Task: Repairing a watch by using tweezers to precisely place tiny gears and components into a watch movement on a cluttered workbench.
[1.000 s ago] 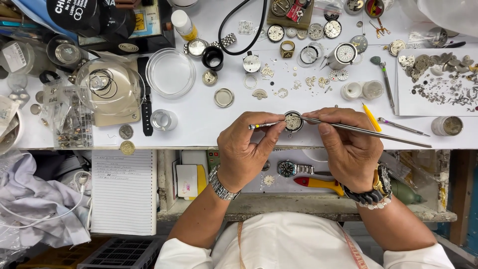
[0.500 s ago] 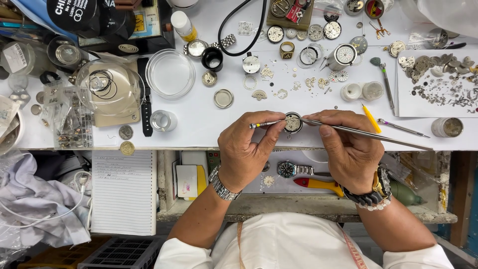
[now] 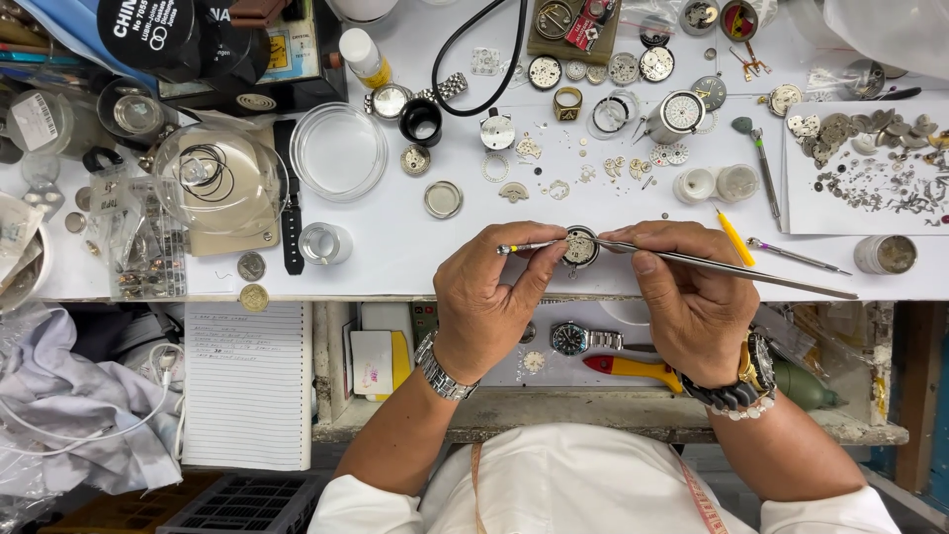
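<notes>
Bare white bench (image 3: 395, 267) left of the hands is sitting open. Loose watch parts (image 3: 593, 168) are crowding everything just beyond them.

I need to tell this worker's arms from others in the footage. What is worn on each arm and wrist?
The left hand wears a silver metal-link wristwatch. The right hand wears a gold-cased dark watch beside a pale bead bracelet. White sleeves are pushed up past both elbows.

At your bench's far left corner: a round black container (image 3: 163, 35) with white lettering, beside it a yellow-labelled box (image 3: 287, 49); a white-labelled jar (image 3: 40, 121) stands below.
</notes>
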